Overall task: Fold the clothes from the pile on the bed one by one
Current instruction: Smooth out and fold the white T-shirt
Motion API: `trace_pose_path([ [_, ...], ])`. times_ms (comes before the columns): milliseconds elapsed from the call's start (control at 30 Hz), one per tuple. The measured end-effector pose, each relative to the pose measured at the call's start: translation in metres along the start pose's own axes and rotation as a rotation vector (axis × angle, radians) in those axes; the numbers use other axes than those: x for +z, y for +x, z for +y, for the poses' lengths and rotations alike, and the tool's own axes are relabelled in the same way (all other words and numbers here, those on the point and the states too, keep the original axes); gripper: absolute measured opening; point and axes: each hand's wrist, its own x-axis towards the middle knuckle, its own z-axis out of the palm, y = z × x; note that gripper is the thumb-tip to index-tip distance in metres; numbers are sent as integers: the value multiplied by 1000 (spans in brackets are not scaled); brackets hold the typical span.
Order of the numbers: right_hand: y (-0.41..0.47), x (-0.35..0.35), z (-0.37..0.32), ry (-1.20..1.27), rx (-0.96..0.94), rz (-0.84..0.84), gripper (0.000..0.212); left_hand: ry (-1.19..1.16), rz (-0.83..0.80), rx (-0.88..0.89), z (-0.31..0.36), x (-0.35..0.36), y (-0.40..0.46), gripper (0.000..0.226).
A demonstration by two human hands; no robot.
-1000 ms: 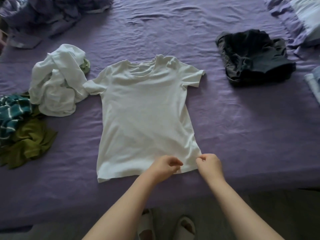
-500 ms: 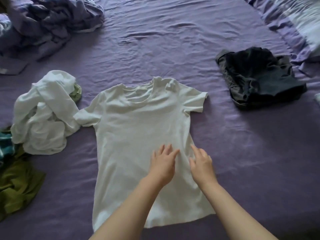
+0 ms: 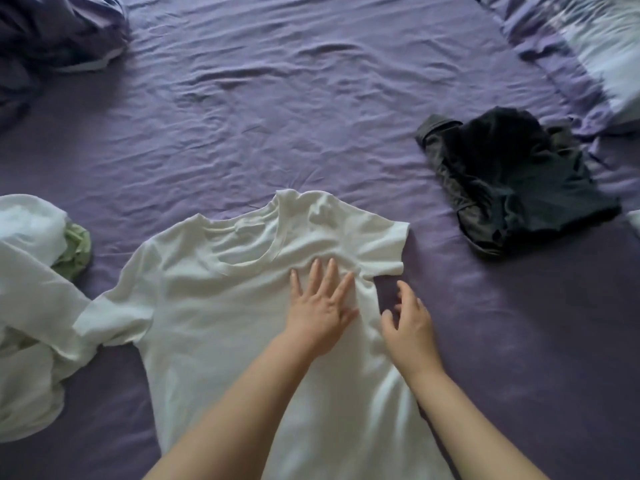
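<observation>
On a wrinkled purple bed sheet, a white short-sleeved T-shirt is spread flat, neckline pointing away from the viewer. Its hem is cut off by the bottom edge of the frame, and part of its lower body is hidden beneath two bare forearms. The left hand is laid palm down on the shirt's chest, just below the collar and near the right-side sleeve, with fingers straight and spread wide; fabric is bunched into small ripples ahead of the fingertips. The right hand is seen at the shirt's side edge, below that sleeve, fingers loosely curved and parted over the purple sheet; nothing is gripped by it, and whether the fingertips touch the cloth cannot be told. The shirt's other sleeve overlaps a crumpled white garment at the left edge, which is partly cropped by the frame. A scrap of pale green fabric is tucked behind that garment, mostly hidden. A dark, roughly folded piece of clothing lies well apart at the right; its type cannot be made out. Rumpled dark bedding is cropped at the upper left, and a blurred pale pillow at the upper right.
</observation>
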Motion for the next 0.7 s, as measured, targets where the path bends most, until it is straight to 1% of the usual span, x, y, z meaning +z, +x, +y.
trace_pose_path([
  [133,41,8,-21,100,79,36,60,29,48,-1,-9,-13,25,71],
  [233,68,11,-29,99,105,66,69,-39,107,-41,-19,-35,53,63],
  [333,96,13,-33,70,88,96,71,-25,191,-94,-34,-60,88,58],
  [400,111,14,-32,39,47,98,73,37,234,-137,-45,-75,111,67],
  [433,116,13,-32,41,34,98,72,47,243,-153,-49,-80,121,66],
  [467,120,13,-31,50,19,100,70,42,246,-162,-52,-84,128,59],
  [533,125,11,-29,36,-3,107,65,34,278,-140,-57,-91,139,35],
  [567,128,9,-27,11,-11,115,63,26,308,-116,-58,-95,143,28],
  [633,134,5,-26,-35,-40,154,59,12,369,-89,-61,-102,151,23],
  [700,140,5,-26,-78,-101,204,58,-22,420,-123,-63,-107,159,22],
])
